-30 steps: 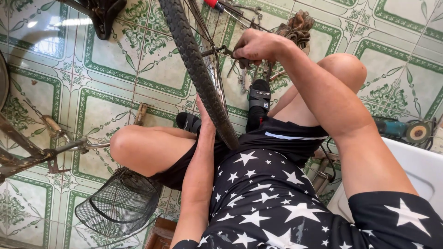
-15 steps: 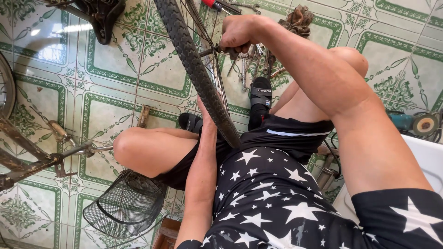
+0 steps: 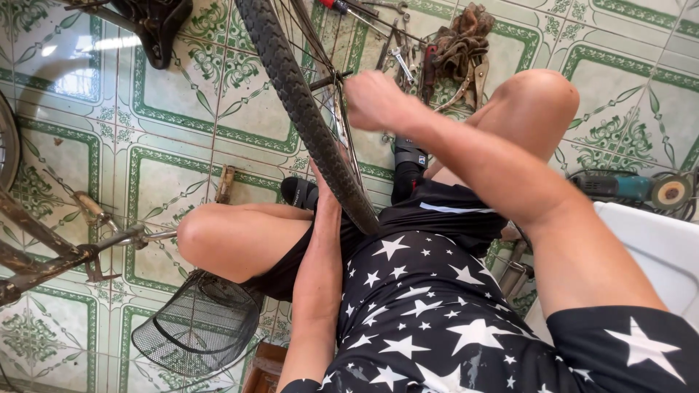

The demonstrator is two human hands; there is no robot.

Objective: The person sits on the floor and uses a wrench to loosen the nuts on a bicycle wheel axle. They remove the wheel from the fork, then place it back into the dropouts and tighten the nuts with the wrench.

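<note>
Black knobby-tyred bicycle wheel [image 3: 306, 109] stands upright between the person's knees.

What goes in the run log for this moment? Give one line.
right hand grip: closed at wheel hub | left hand: hidden behind bicycle tyre | wheel: between knees | floor: scattered tools, wire basket

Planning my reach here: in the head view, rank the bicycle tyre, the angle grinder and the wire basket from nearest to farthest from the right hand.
From the right hand:
1. Bicycle tyre, just to its left.
2. Angle grinder, far right on the floor.
3. Wire basket, lower left beside the knee.
</note>
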